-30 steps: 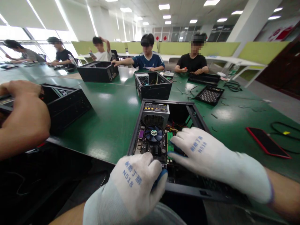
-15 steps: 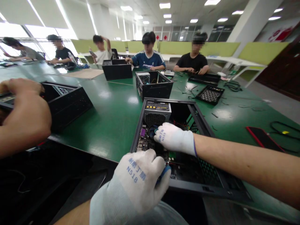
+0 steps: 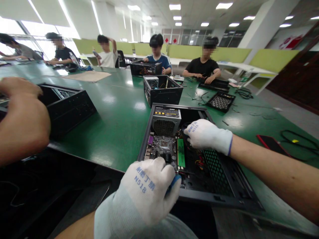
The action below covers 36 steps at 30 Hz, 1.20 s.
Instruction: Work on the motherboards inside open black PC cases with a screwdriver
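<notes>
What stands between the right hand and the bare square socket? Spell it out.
In this view, the far end of the green memory module lies between the right hand and the socket. That hand holds the dark fan, partly hidden. Nothing visible covers the socket.

From my remote post I see daylight through the windows (image 3: 10,27) at left, under pale blinds (image 3: 47,13). Rectangular ceiling lights (image 3: 174,7) glow above lime-green partitions (image 3: 186,50), white desks (image 3: 260,70), a pale pillar (image 3: 264,26) and grey floor (image 3: 284,99).
</notes>
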Motion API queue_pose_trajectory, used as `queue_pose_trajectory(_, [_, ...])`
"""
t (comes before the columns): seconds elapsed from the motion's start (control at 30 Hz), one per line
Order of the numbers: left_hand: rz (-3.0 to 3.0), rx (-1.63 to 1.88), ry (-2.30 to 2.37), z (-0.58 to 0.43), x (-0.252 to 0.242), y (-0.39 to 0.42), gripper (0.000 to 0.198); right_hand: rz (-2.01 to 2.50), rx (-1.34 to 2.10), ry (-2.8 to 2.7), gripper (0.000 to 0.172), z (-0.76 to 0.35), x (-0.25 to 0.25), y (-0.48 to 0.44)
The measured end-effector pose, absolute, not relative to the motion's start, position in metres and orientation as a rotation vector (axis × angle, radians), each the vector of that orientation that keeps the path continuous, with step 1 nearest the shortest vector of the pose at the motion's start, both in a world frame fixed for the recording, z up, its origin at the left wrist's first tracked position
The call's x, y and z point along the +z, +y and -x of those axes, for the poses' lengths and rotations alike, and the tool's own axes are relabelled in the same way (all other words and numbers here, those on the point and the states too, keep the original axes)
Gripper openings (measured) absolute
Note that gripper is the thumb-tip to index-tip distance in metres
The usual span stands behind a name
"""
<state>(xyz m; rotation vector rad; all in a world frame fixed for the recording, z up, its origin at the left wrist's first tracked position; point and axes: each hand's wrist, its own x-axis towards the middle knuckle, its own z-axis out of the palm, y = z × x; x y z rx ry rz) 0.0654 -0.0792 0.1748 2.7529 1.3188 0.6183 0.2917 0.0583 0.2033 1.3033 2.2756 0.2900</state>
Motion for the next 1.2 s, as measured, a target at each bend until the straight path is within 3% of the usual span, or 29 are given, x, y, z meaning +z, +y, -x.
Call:
queue_pose_trajectory(0.33, [-2.77,0.606,1.355,-0.066,0.176,-0.08,0.023,-1.363,0.351,2.303,0.023,-0.297,0.189,0.093])
queue_pose_trajectory(0.67, [-2.727,0.613,1.362,-0.066,0.178,-0.079,0.021,-1.609,0.373,2.68,0.045,-0.329,0.202,0.067])
queue_pose_trajectory(0.97, [-2.758,0.315,1.251,-0.077,0.201,-0.046,0.011,-1.784,0.099,3.014,0.038,-0.346,0.193,0.054])
queue_pose_trajectory(1.2, [-2.755,-0.311,1.263,-0.118,0.193,0.038,0.033,-1.762,0.03,3.111,0.038,-0.35,0.189,0.055])
